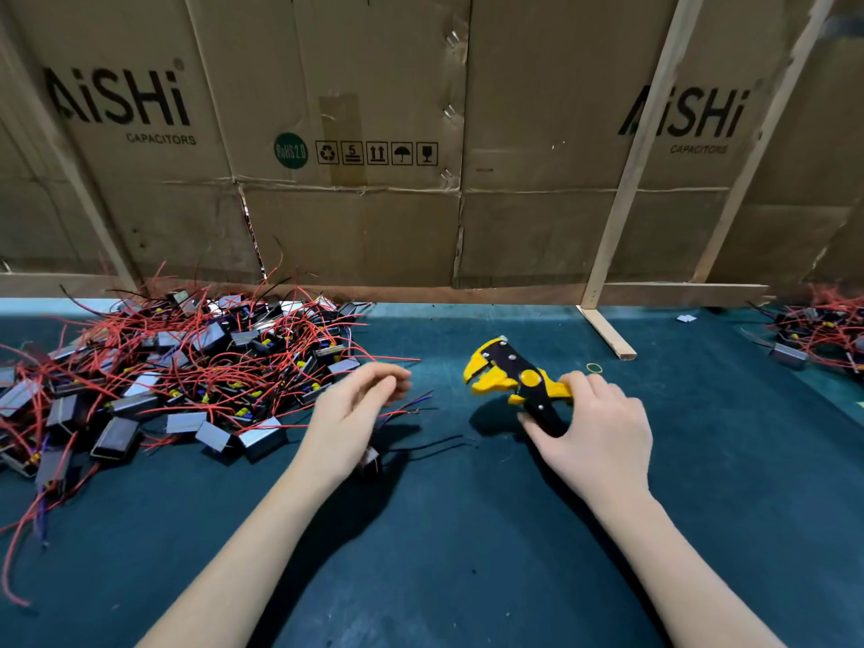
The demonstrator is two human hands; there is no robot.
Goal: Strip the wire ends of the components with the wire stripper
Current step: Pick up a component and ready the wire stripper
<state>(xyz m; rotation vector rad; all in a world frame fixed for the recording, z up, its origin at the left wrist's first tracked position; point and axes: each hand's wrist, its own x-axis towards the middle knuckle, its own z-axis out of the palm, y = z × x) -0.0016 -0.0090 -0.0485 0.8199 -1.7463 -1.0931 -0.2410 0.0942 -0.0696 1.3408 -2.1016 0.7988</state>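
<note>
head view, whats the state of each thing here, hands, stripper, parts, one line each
right hand: grips the handles of the wire stripper
wire stripper: held, jaws open, no wire in them
left hand: fingers loosely curled; whether it holds the wires beside it cannot be told
component: partly hidden under the left hand, wires stretching right
pile of components: heaped at left, red wires tangled
yellow rubber band: lying flat on the mat

We see a yellow and black wire stripper (514,378) on a dark teal desk (467,554). The pile of components (177,371) shows grey and black casings, red wires and small yellow bits. A thin yellow ring (594,367) lies nearby. Behind stands brown cardboard (355,226) with black lettering and a green round mark, braced by pale wooden slats (626,180).
</note>
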